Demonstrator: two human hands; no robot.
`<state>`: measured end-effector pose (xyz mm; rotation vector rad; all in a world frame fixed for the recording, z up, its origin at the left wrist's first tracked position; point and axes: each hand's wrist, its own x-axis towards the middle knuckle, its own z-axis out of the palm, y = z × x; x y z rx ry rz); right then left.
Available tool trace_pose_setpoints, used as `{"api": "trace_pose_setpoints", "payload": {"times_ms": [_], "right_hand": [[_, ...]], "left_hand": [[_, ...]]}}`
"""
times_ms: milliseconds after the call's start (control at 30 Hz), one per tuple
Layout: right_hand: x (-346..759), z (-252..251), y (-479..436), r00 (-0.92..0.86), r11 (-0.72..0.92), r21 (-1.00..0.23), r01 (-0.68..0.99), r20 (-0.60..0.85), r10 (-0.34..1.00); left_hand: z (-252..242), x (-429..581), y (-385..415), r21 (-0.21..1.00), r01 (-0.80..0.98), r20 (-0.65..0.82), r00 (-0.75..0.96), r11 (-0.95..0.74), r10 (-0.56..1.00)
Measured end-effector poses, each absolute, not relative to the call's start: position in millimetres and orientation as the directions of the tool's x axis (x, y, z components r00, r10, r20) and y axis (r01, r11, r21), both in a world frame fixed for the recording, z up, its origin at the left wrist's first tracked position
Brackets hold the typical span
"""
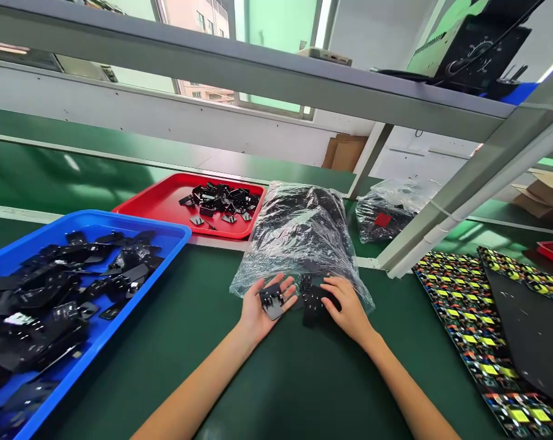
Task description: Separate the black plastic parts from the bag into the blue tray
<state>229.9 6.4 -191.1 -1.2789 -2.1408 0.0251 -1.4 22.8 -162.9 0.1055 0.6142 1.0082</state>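
Note:
My left hand lies palm up, fingers spread, with a small black plastic part resting across the palm and fingers. To its right, my right hand curls its thumb and fingers about a dark part at the edge of a little group of black plastic parts. Its fingertips partly cover that part. These parts lie on the green table at the mouth of a large clear plastic bag, which is full of black pieces. Both hands are right at the bag's near edge.
A blue tray heaped with black parts stands on the left. Behind it is a red tray with more black pieces. On the right lie circuit board panels, near a slanted metal post and a smaller bag. A shelf crosses above.

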Motion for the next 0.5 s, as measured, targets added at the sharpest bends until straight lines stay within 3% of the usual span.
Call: {"api": "trace_pose_setpoints", "payload": {"times_ms": [200, 367, 500], "right_hand": [[217.9, -189.8, -7.3, -0.446, 0.61, -0.277, 0.742, 0.475, 0.758], [217.1, -188.4, -10.7, -0.398, 0.57, -0.342, 0.747, 0.457, 0.796], [217.3, -186.8, -13.3, -0.376, 0.529, -0.323, 0.785, 0.431, 0.821]], "left_hand": [[-160.3, -2.8, 24.3, 0.328, -0.749, -0.322, 0.485, 0.576, 0.813], [-161.8, 2.7, 22.0, 0.308, -0.705, -0.313, 0.559, 0.639, 0.768], [-164.5, 6.5, 21.3, 0.294, -0.69, -0.303, 0.589, 0.662, 0.749]]}}
